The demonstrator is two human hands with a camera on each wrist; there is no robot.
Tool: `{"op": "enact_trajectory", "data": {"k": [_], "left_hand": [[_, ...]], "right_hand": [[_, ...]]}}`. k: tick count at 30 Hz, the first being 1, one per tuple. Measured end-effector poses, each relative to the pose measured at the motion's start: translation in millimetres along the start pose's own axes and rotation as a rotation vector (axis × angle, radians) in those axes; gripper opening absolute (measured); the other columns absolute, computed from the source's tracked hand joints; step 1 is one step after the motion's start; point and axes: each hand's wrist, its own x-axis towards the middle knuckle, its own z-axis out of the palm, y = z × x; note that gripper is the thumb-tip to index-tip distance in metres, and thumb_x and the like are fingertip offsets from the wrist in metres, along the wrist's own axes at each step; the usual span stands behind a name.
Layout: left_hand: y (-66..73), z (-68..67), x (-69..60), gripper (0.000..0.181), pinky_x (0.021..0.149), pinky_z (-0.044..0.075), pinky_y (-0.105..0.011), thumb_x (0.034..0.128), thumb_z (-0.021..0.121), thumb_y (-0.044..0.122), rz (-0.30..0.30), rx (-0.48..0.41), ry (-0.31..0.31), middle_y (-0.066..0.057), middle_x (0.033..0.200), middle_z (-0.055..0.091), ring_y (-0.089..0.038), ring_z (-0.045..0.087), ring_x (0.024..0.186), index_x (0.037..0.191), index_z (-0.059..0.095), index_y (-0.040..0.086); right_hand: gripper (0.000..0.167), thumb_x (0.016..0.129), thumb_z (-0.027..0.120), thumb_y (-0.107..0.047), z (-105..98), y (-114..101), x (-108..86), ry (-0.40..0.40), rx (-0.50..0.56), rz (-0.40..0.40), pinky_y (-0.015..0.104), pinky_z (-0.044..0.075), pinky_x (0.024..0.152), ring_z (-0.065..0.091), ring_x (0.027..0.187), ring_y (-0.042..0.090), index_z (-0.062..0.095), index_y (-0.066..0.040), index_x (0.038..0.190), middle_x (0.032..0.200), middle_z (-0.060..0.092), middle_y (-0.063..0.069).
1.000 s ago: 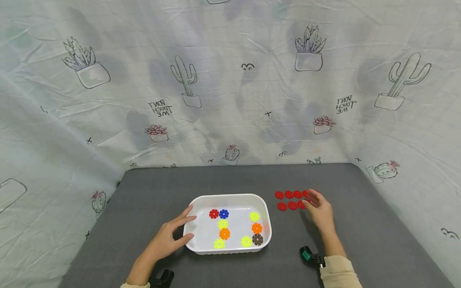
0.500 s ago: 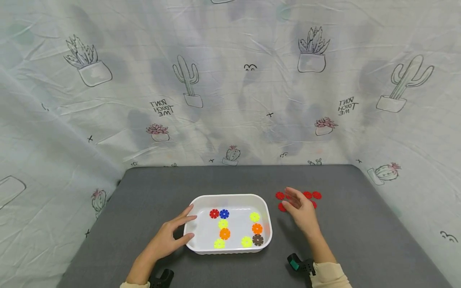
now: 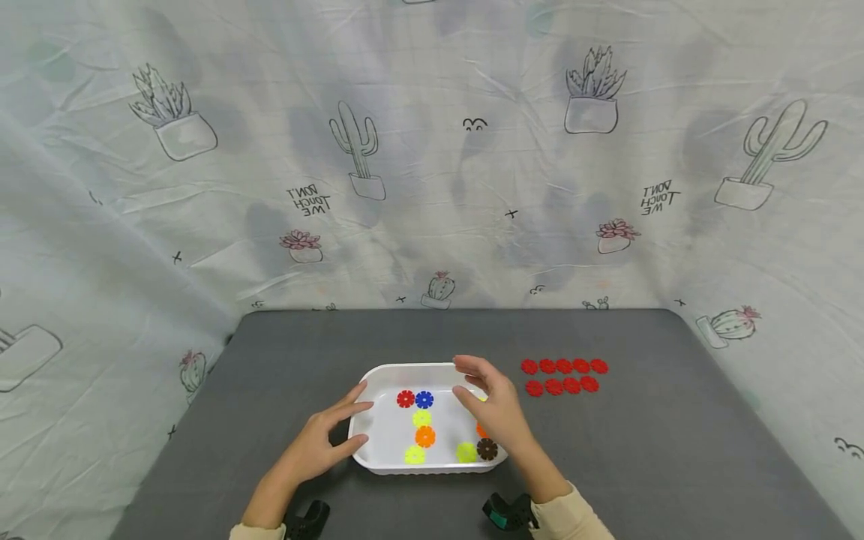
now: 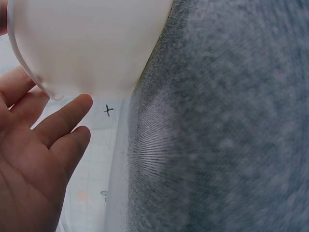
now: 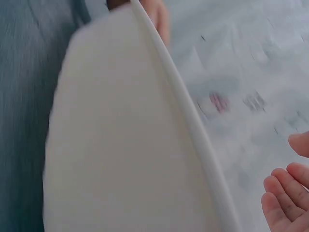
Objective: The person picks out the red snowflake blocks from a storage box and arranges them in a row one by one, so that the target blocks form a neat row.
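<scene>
A white tray [image 3: 385, 442] stands on the grey table, with notched plastic discs inside. Toward its left half are a red disc [image 3: 406, 399], a blue disc [image 3: 424, 400], two yellow-green ones and an orange disc [image 3: 425, 436]. At the right lie a yellow-green disc [image 3: 466, 452] and a brown disc [image 3: 487, 449]; another orange and another yellow-green one are partly covered by my right hand [image 3: 496, 409]. That hand hovers above the tray's right side, fingers apart, nothing visible between them. My left hand [image 3: 324, 444] rests at the tray's left rim with spread fingers.
Right of the tray, several red notched discs [image 3: 563, 366] lie in two rows on the grey tabletop [image 3: 648, 435]. A white cloth [image 3: 432, 172] printed with cacti hangs behind and at the sides. Black wrist cameras [image 3: 508, 513] sit below both hands.
My right hand has moved left, from over the red discs to above the tray's right side. The rows of red discs are uncovered now. My left hand stays at the rim.
</scene>
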Motion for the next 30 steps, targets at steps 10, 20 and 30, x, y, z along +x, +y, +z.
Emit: {"op": "enact_trajectory", "data": {"k": [10, 20, 30], "left_hand": [[0.6, -0.7, -0.7, 0.046, 0.102, 0.044, -0.040, 0.0830, 0.072, 0.024, 0.038, -0.019, 0.026, -0.004, 0.149, 0.042, -0.019, 0.043, 0.134, 0.126, 0.062, 0.013], [1.6, -2.4, -0.7, 0.045, 0.103, 0.043, -0.031, 0.0862, 0.069, 0.025, 0.078, -0.034, 0.005, -0.008, 0.149, 0.040, -0.023, 0.043, 0.134, 0.128, 0.060, 0.011], [2.9, -0.8, -0.2, 0.045, 0.100, 0.045, -0.045, 0.0854, 0.070, 0.027, 0.040, -0.002, 0.000, -0.005, 0.150, 0.040, -0.029, 0.044, 0.133, 0.127, 0.061, 0.013]], "right_hand": [[0.038, 0.088, 0.065, -0.012, 58.4, -9.7, 25.8, -0.210, -0.055, 0.027, 0.040, 0.047, 0.098, 0.059, 0.113, 0.026, 0.056, -0.007, 0.125, 0.124, 0.062, 0.012], [0.039, 0.086, 0.067, -0.008, 78.1, 10.8, 33.3, -0.310, -0.128, 0.191, 0.041, 0.050, 0.093, 0.061, 0.108, 0.030, 0.058, -0.003, 0.123, 0.120, 0.063, 0.014], [0.033, 0.080, 0.070, -0.004, 84.7, 24.4, 33.8, -0.258, -0.227, 0.196, 0.042, 0.051, 0.091, 0.063, 0.099, 0.029, 0.063, 0.002, 0.112, 0.109, 0.067, 0.014]]}}
